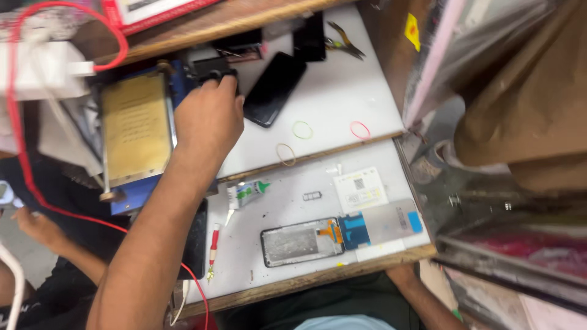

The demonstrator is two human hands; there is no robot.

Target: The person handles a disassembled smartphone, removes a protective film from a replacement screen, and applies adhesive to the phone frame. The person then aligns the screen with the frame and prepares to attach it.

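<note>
Fingers of the left hand (pixel 208 116) curl over a small black knob (pixel 214 74) at the top edge of a blue machine (pixel 137 131), closed on it from above. The machine sits at the left of the white workbench (pixel 342 91) and carries a flat brass-coloured plate (pixel 136 125) on its upper face. A red cable (pixel 24 159) loops around the machine's left side and runs down past the forearm.

Only the right forearm shows, at the bottom edge below the bench (the right hand itself is out of sight, so I cannot tell its state).

Just right of the left hand lies a dark phone (pixel 275 88), tilted, with another black screen (pixel 309 38) near it and pliers (pixel 343 41) further up. Three rubber bands lie apart on the white surface: a green one (pixel 302 129), a pink one (pixel 360 130) and a tan one (pixel 285 154).

On the nearer white board rest a glue tube (pixel 247 193), a red-handled tool (pixel 213 244), an opened phone frame (pixel 299 243) with an orange flex, a grey panel (pixel 382 223) with blue tabs touching it, and a white card (pixel 361 189).

At the lower left, another person's hand (pixel 38 229) shows beside the bench.
</note>
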